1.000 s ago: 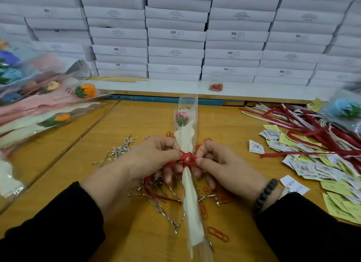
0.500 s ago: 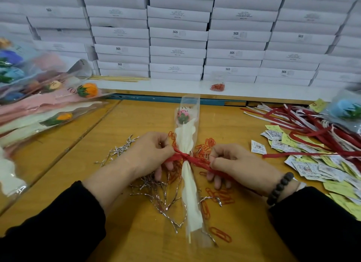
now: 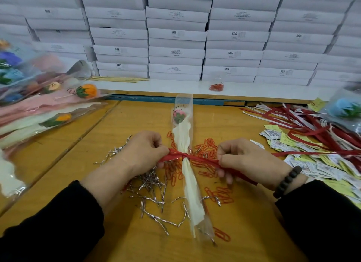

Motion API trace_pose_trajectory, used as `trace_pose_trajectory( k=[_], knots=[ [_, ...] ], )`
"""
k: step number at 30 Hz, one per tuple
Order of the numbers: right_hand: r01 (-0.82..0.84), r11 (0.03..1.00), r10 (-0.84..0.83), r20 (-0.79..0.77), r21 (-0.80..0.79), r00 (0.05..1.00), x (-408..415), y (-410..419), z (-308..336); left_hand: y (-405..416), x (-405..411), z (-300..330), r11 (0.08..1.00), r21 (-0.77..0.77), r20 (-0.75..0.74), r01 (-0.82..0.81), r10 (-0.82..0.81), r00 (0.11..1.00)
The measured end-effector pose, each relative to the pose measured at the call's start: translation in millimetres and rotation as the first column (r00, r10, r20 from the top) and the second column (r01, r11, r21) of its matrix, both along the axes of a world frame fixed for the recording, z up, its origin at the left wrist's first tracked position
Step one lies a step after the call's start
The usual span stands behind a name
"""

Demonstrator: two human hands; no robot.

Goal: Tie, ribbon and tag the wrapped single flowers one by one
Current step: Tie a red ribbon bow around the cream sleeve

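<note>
A single wrapped flower [image 3: 183, 136] lies lengthwise in the middle of the wooden table [image 3: 121, 124], its small pink head pointing away from me inside a clear sleeve with cream paper. A red ribbon [image 3: 197, 158] is knotted around its stem. My left hand [image 3: 145, 151] grips the ribbon's left end just beside the knot. My right hand [image 3: 247, 160] grips the right end, which runs taut from the knot and out under my palm.
Silver twist ties [image 3: 150, 185] and red paper clips [image 3: 207, 147] lie scattered under and around the flower. More wrapped flowers [image 3: 48, 109] are piled at the left. Red ribbons [image 3: 312, 123] and paper tags [image 3: 304, 148] cover the right side. Stacked white boxes [image 3: 175, 36] wall off the back.
My hands have drawn apart from the knot, the right one farther out, stretching the ribbon ends sideways and tightening the knot on the stem.
</note>
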State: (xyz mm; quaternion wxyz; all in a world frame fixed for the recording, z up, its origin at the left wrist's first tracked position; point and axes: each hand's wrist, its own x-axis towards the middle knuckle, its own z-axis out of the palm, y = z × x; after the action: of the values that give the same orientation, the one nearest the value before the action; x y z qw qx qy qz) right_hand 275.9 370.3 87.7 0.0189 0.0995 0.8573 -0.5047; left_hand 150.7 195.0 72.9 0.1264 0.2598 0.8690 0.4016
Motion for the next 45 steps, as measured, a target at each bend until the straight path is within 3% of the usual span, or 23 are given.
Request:
trace_pose_trajectory(
  k=[2, 5, 11, 18, 32, 34, 37, 39, 41, 45],
  knots=[
    [0.008, 1.000, -0.008, -0.012, -0.001, 1.000, -0.3, 0.0, 0.0, -0.9, 2.0, 1.1, 0.999, 0.032, 0.051, 0.017, -0.019, 0.998],
    [0.011, 0.999, -0.012, -0.036, -0.042, 0.999, -0.7, -0.3, 0.4, -1.2, 5.3, 1.1, 0.974, 0.226, 0.257, 0.009, -0.068, 0.964],
    [-0.072, 0.995, 0.068, -0.059, -0.070, 0.996, 0.3, -7.8, 2.5, 4.9, 7.2, -1.4, 0.849, 0.498, 0.529, -0.177, -0.135, 0.838],
    [-0.191, 0.981, 0.188, -0.065, -0.044, 0.980, -0.2, -22.0, 3.1, 7.1, 9.9, -2.7, 0.763, 0.596, 0.556, -0.252, -0.165, 0.815],
    [-0.292, 0.951, 0.287, -0.059, -0.104, 0.956, -3.6, -39.9, -3.6, 12.8, 17.8, -6.2, 0.794, 0.588, 0.570, -0.155, -0.270, 0.776],
    [-0.214, 0.971, 0.209, -0.059, -0.108, 0.976, -4.7, -39.6, -3.8, 10.9, 15.8, -3.6, 0.782, 0.606, 0.580, -0.143, -0.311, 0.753],
    [0.094, 0.978, -0.113, -0.093, -0.187, 0.989, -11.4, -30.2, -8.9, 3.7, 12.3, 3.6, 0.785, 0.613, 0.598, -0.084, -0.392, 0.699],
    [0.264, 0.874, -0.307, -0.042, -0.409, 0.951, -17.0, -21.0, -13.2, -2.1, 10.2, 8.4, 0.803, 0.595, 0.603, 0.003, -0.449, 0.659],
    [0.331, 0.735, -0.395, 0.025, -0.592, 0.919, -20.8, -14.9, -16.3, -8.0, 9.2, 12.7, 0.811, 0.576, 0.592, 0.103, -0.501, 0.631],
    [0.348, 0.543, -0.486, 0.052, -0.764, 0.872, -25.4, -8.4, -19.2, -17.5, 7.4, 16.6, 0.826, 0.486, 0.597, 0.284, -0.552, 0.582]
  ],
)
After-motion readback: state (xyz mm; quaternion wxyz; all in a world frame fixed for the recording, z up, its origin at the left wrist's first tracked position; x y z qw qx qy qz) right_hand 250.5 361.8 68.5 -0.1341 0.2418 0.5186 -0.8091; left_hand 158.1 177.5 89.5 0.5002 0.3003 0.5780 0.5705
